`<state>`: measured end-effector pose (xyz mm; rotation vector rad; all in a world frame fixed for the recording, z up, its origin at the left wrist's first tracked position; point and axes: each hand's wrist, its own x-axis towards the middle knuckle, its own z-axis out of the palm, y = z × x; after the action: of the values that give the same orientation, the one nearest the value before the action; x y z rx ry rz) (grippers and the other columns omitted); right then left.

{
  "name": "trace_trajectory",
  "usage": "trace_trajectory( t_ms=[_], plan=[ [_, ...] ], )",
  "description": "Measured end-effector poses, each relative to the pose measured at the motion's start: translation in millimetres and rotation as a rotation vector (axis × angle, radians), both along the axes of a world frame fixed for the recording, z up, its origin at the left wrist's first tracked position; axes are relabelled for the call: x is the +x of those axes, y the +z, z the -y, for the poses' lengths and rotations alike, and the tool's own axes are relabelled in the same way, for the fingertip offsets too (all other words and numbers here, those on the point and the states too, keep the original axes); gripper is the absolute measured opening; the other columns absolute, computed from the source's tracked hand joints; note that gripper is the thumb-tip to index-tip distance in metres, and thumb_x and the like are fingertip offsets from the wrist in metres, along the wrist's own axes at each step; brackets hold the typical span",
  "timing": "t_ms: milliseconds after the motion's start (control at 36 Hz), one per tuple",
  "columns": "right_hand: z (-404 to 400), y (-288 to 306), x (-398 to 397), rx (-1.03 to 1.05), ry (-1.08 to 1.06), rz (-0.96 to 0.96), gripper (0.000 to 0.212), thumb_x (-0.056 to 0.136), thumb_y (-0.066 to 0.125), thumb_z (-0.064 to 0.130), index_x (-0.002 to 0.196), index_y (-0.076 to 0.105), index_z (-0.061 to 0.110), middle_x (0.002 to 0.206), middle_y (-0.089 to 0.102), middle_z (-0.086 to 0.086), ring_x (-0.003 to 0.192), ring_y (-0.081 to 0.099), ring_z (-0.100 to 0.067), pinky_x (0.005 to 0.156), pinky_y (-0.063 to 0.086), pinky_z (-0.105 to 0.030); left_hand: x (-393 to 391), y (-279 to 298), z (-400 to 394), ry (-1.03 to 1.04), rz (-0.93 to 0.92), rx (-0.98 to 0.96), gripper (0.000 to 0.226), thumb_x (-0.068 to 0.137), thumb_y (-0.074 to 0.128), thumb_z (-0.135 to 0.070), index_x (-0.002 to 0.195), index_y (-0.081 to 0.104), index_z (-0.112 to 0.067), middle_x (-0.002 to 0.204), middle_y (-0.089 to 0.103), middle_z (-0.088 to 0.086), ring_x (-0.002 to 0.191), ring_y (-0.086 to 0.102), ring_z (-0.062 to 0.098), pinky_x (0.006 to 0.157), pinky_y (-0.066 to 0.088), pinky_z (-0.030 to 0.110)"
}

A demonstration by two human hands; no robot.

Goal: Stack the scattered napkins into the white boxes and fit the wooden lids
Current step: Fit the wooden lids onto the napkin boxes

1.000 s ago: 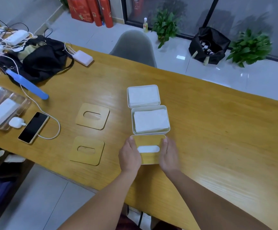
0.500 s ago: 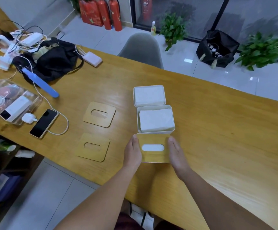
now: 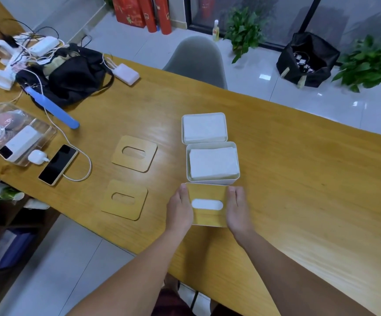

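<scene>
Three white boxes stand in a row on the wooden table. The far box (image 3: 204, 127) and the middle box (image 3: 212, 161) are uncovered and filled with white napkins. The near box carries a wooden lid (image 3: 207, 192) with an oval slot showing white napkin. My left hand (image 3: 179, 209) presses against that box's left side and my right hand (image 3: 238, 209) against its right side, fingers fairly straight along the lid's edges. Two loose wooden lids lie to the left: one farther (image 3: 135, 153), one nearer (image 3: 124, 199).
On the table's left lie a phone (image 3: 57, 164) on a cable, a white charger, a clear tray (image 3: 37, 142) with a power bank, a blue strip (image 3: 50, 108), a black bag (image 3: 75, 74). A grey chair (image 3: 198, 60) stands behind the table.
My hands have stayed on the two sides of the lidded near box. The view shifted slightly; the objects have not moved on the table.
</scene>
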<state>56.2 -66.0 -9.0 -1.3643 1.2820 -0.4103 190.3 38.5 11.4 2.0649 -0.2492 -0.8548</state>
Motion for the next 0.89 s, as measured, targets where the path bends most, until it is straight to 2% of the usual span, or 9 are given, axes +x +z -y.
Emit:
trace_trajectory(
  t_ms=[83, 194, 361, 444, 528, 611, 722, 806, 889],
  plan=[
    [-1.0, 3.4, -1.0, -0.018, 0.0, -0.005, 0.029, 0.115, 0.037, 0.045, 0.11, 0.058, 0.026, 0.111, 0.065, 0.003, 0.105, 0.06, -0.015, 0.087, 0.047, -0.03, 3.0, 0.7, 1.3, -0.042, 0.02, 0.015, 0.058, 0.115, 0.023, -0.059, 0.098, 0.07, -0.03, 0.09, 0.076, -0.006, 0.082, 0.071, 0.005, 0.08, 0.059, 0.036],
    [1.7, 6.5, -3.8, -0.023, 0.032, -0.003, 0.031, 0.115, 0.037, 0.047, 0.109, 0.06, 0.027, 0.109, 0.065, 0.005, 0.104, 0.06, -0.014, 0.085, 0.045, -0.031, 8.2, 5.8, 2.5, -0.1, 0.042, 0.016, 0.057, 0.116, 0.02, -0.056, 0.1, 0.068, -0.03, 0.094, 0.075, -0.005, 0.092, 0.071, 0.012, 0.086, 0.058, 0.039],
    [7.3, 18.2, -7.5, 0.002, 0.113, 0.009, 0.03, 0.112, 0.043, 0.054, 0.108, 0.063, 0.031, 0.112, 0.064, 0.004, 0.105, 0.06, -0.013, 0.083, 0.045, -0.028, 4.5, 10.2, 3.3, -0.038, 0.02, -0.012, 0.052, 0.116, 0.027, -0.054, 0.098, 0.07, -0.03, 0.092, 0.076, -0.006, 0.086, 0.071, 0.009, 0.078, 0.057, 0.035],
    [11.5, 19.6, -9.4, 0.012, 0.145, -0.006, 0.031, 0.11, 0.047, 0.058, 0.107, 0.064, 0.032, 0.11, 0.065, 0.001, 0.101, 0.061, -0.017, 0.081, 0.047, -0.031, 5.6, 9.4, 0.9, -0.046, -0.043, -0.029, 0.045, 0.115, 0.033, -0.057, 0.104, 0.072, -0.036, 0.098, 0.077, -0.008, 0.093, 0.074, 0.012, 0.085, 0.062, 0.043],
    [15.0, 23.2, -10.9, 0.026, 0.138, -0.003, 0.031, 0.109, 0.05, 0.055, 0.109, 0.067, 0.029, 0.107, 0.069, 0.004, 0.097, 0.065, -0.011, 0.077, 0.048, -0.028, 9.3, 10.5, -1.6, -0.079, -0.09, -0.043, 0.042, 0.113, 0.038, -0.057, 0.106, 0.074, -0.037, 0.101, 0.078, -0.008, 0.098, 0.074, 0.016, 0.091, 0.062, 0.048],
    [18.2, 19.3, -14.2, 0.012, 0.136, -0.044, 0.034, 0.109, 0.051, 0.056, 0.118, 0.068, 0.028, 0.116, 0.07, 0.01, 0.107, 0.065, -0.005, 0.084, 0.047, -0.026, 10.4, 15.6, -1.2, -0.112, -0.065, -0.031, 0.041, 0.113, 0.038, -0.056, 0.108, 0.073, -0.035, 0.102, 0.077, -0.008, 0.1, 0.072, 0.016, 0.089, 0.059, 0.042],
    [17.3, 22.5, -18.7, 0.014, 0.134, -0.037, 0.033, 0.109, 0.051, 0.055, 0.121, 0.068, 0.029, 0.118, 0.069, 0.014, 0.113, 0.065, -0.007, 0.09, 0.048, -0.03, 8.9, 22.6, -1.4, -0.129, -0.047, -0.005, 0.039, 0.114, 0.037, -0.057, 0.114, 0.07, -0.036, 0.106, 0.075, -0.012, 0.101, 0.069, 0.007, 0.079, 0.051, 0.03],
    [10.7, 26.5, -18.2, -0.006, 0.234, -0.027, 0.03, 0.11, 0.045, 0.059, 0.126, 0.062, 0.039, 0.123, 0.066, 0.013, 0.113, 0.061, -0.01, 0.095, 0.049, -0.032, 6.2, 26.0, -0.3, -0.132, -0.032, 0.009, 0.036, 0.114, 0.036, -0.057, 0.12, 0.065, -0.036, 0.109, 0.073, -0.013, 0.1, 0.067, 0.004, 0.075, 0.048, 0.027],
    [-0.5, 16.0, -17.1, -0.069, 0.271, 0.001, 0.04, 0.11, 0.041, 0.063, 0.141, 0.053, 0.041, 0.137, 0.06, 0.018, 0.13, 0.054, -0.004, 0.11, 0.044, -0.035, 3.4, 24.0, 0.8, -0.132, -0.009, 0.005, 0.032, 0.114, 0.036, -0.056, 0.122, 0.06, -0.038, 0.108, 0.07, -0.015, 0.098, 0.065, 0.003, 0.077, 0.047, 0.03]
  ],
)
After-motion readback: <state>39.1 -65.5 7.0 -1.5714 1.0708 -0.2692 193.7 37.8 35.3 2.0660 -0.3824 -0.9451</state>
